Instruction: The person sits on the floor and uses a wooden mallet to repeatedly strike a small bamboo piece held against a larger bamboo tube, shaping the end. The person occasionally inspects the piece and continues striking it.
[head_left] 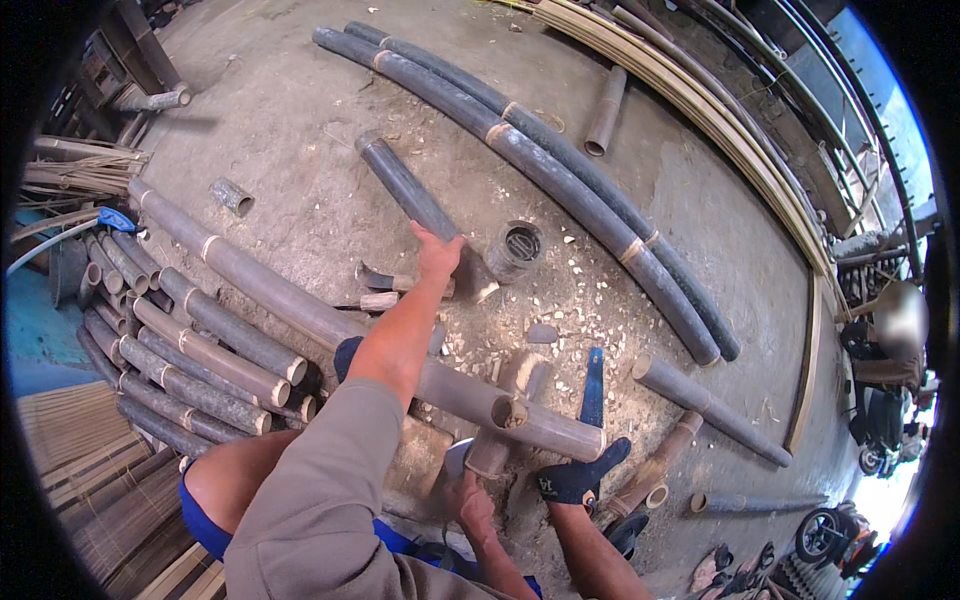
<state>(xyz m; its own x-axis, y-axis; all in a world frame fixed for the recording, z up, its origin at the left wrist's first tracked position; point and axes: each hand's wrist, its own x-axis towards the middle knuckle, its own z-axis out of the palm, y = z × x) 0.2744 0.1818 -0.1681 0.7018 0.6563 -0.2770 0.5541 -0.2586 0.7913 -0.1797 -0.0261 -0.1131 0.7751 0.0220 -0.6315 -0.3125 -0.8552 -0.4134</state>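
Observation:
My left hand (440, 252) reaches forward and is closed round a dark bamboo tube (405, 185) that lies slanted on the floor. Close to my body, my right hand (475, 503) is closed at the near end of a short bamboo piece (490, 455). That piece crosses beneath a long bamboo pole (455, 388), which has a round hole cut near its right end. Its fingers are partly hidden. My feet in dark socks, one of them the right foot (585, 475), rest beside the pole. Left of the tube lie a hooked blade tool (375, 280) and a wooden handle (380, 301).
Wood chips (480, 340) litter the floor. A blue saw-like blade (593, 390) lies beyond the right foot. A short round container (515, 250) stands by the tube. Two long poles (560, 165) curve across behind. Stacked bamboo (200, 370) lies left; a person (895, 340) is far right.

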